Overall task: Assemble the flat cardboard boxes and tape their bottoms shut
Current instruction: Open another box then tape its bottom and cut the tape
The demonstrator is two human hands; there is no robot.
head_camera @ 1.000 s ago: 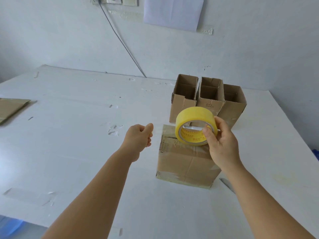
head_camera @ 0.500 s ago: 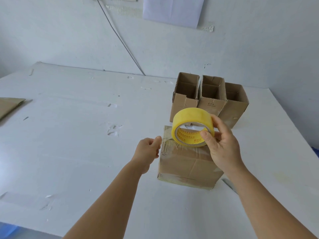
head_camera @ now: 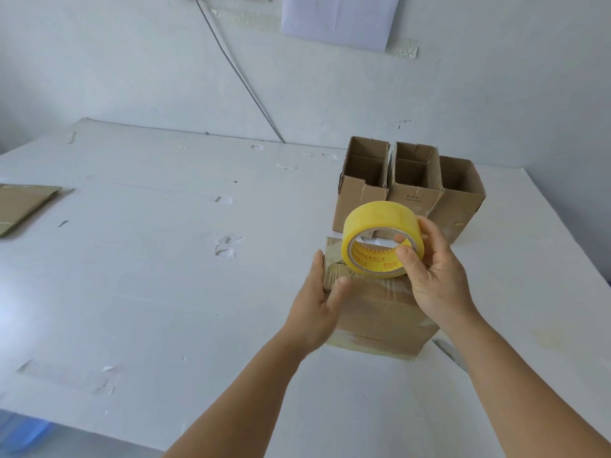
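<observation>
At the far left edge of the white table [head_camera: 139, 266] lies a flattened cardboard box [head_camera: 23, 206], not yet folded up. Scraps of old clear tape [head_camera: 226, 246] cling to the tabletop toward the middle. Moving right, the person's left hand [head_camera: 319, 312] is laid against the left side of a cardboard box [head_camera: 380, 312] that stands bottom-up near the table's front, fingers straight along its wall and thumb lying over its top edge; clear tape shines across the box's top and near face. Just above that box the right hand [head_camera: 433, 276] holds a yellow roll of packing tape [head_camera: 380, 238], thumb tucked inside the core, fingers curled round the outer rim. Whether the roll touches the box I cannot tell. Behind, toward the wall, three assembled boxes [head_camera: 411, 190] stand upright in a row, touching one another, their tops open. A thin grey blade-like tool [head_camera: 449, 353] lies on the table just right of the near box; I cannot make out what it is.
</observation>
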